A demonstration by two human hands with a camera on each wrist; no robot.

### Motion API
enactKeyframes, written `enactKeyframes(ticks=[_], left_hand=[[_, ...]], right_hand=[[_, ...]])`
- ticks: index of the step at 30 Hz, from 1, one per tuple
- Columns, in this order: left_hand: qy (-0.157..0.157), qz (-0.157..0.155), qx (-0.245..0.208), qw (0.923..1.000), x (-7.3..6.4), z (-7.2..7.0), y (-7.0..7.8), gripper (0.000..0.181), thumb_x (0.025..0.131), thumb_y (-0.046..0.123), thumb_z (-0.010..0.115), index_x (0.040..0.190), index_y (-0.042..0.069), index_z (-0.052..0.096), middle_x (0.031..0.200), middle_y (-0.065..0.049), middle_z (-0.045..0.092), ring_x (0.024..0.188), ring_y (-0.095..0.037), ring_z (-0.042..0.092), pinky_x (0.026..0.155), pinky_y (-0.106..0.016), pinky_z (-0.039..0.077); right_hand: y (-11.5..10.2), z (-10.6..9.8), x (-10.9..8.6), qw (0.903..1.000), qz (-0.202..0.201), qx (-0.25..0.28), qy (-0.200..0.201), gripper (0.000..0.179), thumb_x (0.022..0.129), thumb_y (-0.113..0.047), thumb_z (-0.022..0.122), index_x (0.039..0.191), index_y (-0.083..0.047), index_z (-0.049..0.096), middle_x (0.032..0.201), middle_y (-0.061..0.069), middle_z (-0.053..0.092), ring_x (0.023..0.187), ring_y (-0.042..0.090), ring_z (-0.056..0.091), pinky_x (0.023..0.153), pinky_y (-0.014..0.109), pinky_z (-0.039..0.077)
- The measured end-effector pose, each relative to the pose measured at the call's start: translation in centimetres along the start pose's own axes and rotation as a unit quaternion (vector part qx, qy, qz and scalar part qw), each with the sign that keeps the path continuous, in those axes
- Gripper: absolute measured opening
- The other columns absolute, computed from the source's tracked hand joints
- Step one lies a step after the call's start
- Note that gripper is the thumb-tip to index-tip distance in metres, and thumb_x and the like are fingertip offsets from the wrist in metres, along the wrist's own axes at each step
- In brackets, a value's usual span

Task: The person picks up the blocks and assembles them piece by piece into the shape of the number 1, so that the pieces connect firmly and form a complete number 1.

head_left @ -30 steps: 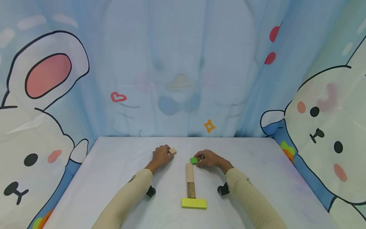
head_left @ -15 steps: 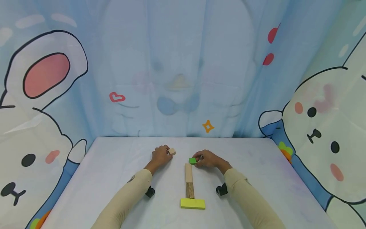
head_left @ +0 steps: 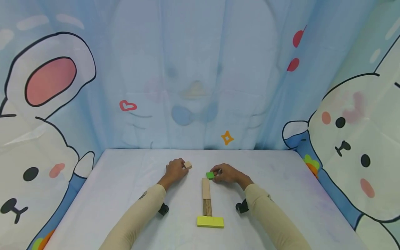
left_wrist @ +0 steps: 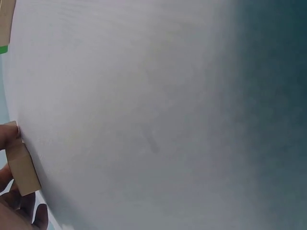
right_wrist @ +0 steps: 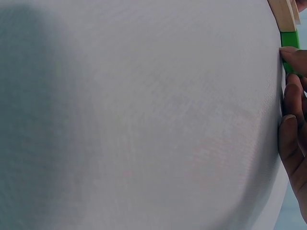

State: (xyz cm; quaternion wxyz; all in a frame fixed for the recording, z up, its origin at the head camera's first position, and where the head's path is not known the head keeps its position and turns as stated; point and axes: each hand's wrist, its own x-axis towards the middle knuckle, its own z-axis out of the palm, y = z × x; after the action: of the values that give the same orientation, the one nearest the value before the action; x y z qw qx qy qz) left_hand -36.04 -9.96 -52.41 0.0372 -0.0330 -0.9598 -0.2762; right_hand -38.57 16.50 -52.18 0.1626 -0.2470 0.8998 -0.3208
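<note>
My left hand [head_left: 175, 170] pinches a small pale wooden block [head_left: 188, 165] left of the row of blocks; in the left wrist view the block [left_wrist: 24, 167] shows between thumb and fingers. My right hand [head_left: 228, 173] pinches a small green block [head_left: 210, 175] at the far end of the row. In the right wrist view the green block [right_wrist: 289, 39] meets the end of the pale wooden plank [right_wrist: 283, 14]. Nearer me, that pale plank [head_left: 206, 188] runs into a darker brown wooden block [head_left: 207, 207], and a yellow block [head_left: 210, 221] lies crosswise at the near end.
A white cloth covers the table [head_left: 140, 194], whose far edge meets a blue curtain [head_left: 193, 62] with printed cartoon animals. Black wrist cameras hang under both cream sleeves [head_left: 140, 215].
The head view has shifted very slightly. Both hands and all the blocks keep their places relative to one another.
</note>
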Motion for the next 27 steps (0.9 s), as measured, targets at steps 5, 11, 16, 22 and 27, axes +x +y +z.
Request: enactKeyframes(ticks=[5,11,16,22,27], left_hand=[[0.003,0.000,-0.003,1.0000,0.03,-0.10,-0.07,0.031,0.089,0.019,0.074,0.114,0.001,0.067,0.096,-0.007,0.066,0.090,-0.024,0.057,0.085,-0.045,0.042],[0.006,0.005,-0.003,1.0000,0.15,-0.08,-0.13,0.032,0.088,0.019,0.074,0.114,0.001,0.067,0.095,-0.007,0.067,0.089,-0.024,0.059,0.083,-0.044,0.041],[-0.001,0.001,-0.004,1.0000,0.02,-0.05,0.00,0.033,0.089,0.019,0.074,0.116,0.001,0.067,0.095,-0.007,0.067,0.088,-0.023,0.059,0.082,-0.043,0.040],[0.001,0.006,-0.004,1.0000,-0.33,-0.29,0.27,0.033,0.088,0.019,0.075,0.114,0.000,0.068,0.093,-0.007,0.068,0.086,-0.023,0.059,0.080,-0.042,0.038],[0.011,0.011,-0.004,0.9999,-0.45,-0.17,0.18,0.031,0.087,0.019,0.075,0.111,0.000,0.069,0.091,-0.006,0.067,0.085,-0.023,0.058,0.079,-0.042,0.036]], right_hand=[[-0.18,-0.03,0.07,1.0000,0.001,-0.003,0.000,0.030,0.086,-0.013,0.078,0.115,-0.007,0.071,0.096,-0.001,0.064,0.085,0.013,0.053,0.076,0.030,0.046],[-0.28,-0.20,0.09,1.0000,0.001,-0.004,0.003,0.030,0.086,-0.013,0.078,0.115,-0.007,0.071,0.096,0.000,0.065,0.084,0.014,0.053,0.076,0.031,0.045],[0.01,-0.09,0.21,1.0000,0.001,-0.003,0.001,0.030,0.086,-0.013,0.078,0.115,-0.007,0.071,0.096,-0.001,0.064,0.085,0.014,0.053,0.076,0.031,0.045],[0.38,0.06,0.24,1.0000,0.002,-0.001,-0.001,0.030,0.086,-0.014,0.078,0.115,-0.008,0.071,0.097,0.000,0.065,0.086,0.013,0.054,0.076,0.029,0.045],[0.34,0.14,0.11,1.0000,-0.003,0.000,-0.001,0.029,0.086,-0.013,0.077,0.114,-0.007,0.071,0.097,0.000,0.064,0.085,0.014,0.054,0.076,0.030,0.045]])
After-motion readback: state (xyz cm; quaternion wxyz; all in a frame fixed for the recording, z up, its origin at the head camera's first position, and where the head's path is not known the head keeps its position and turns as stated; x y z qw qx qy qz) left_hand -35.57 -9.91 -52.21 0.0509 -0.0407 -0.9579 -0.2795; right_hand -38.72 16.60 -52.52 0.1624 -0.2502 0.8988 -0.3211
